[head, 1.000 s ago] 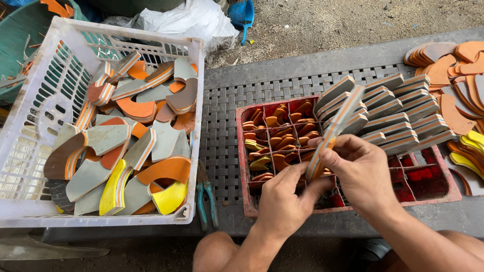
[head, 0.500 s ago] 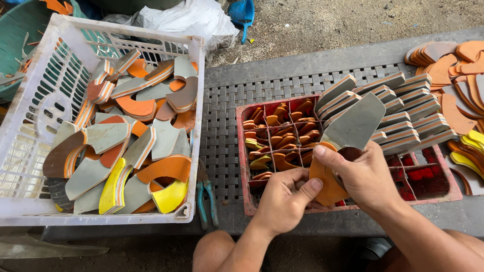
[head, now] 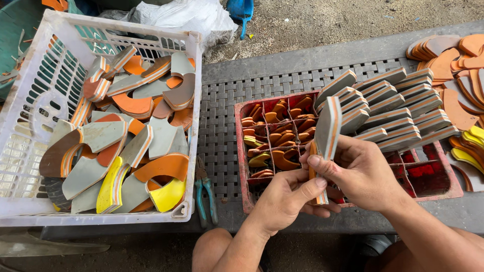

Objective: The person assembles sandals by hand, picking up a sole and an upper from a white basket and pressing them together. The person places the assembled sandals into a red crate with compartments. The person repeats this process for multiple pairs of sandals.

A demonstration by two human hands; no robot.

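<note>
A layered grey and orange foam sole piece [head: 327, 132] stands on edge between both my hands, just above the red divided tray [head: 241, 156]. My right hand [head: 364, 174] grips its upper part with thumb and fingers. My left hand [head: 287, 197] holds its lower end from below. Behind the piece, a row of similar grey slabs [head: 390, 108] leans stacked in the tray's right half. Small orange curved offcuts [head: 275, 133] fill the tray's left compartments.
A white plastic crate [head: 30, 146] at left holds several grey, orange and yellow cut-out scraps. Teal-handled pliers [head: 205, 197] lie on the grey slatted bench [head: 222, 136] between crate and tray. Orange and yellow sole shapes [head: 461, 65] pile at far right.
The sole piece has been turned in my hands from showing its flat grey face to standing edge-on, and my left thumb has come up against its lower end.
</note>
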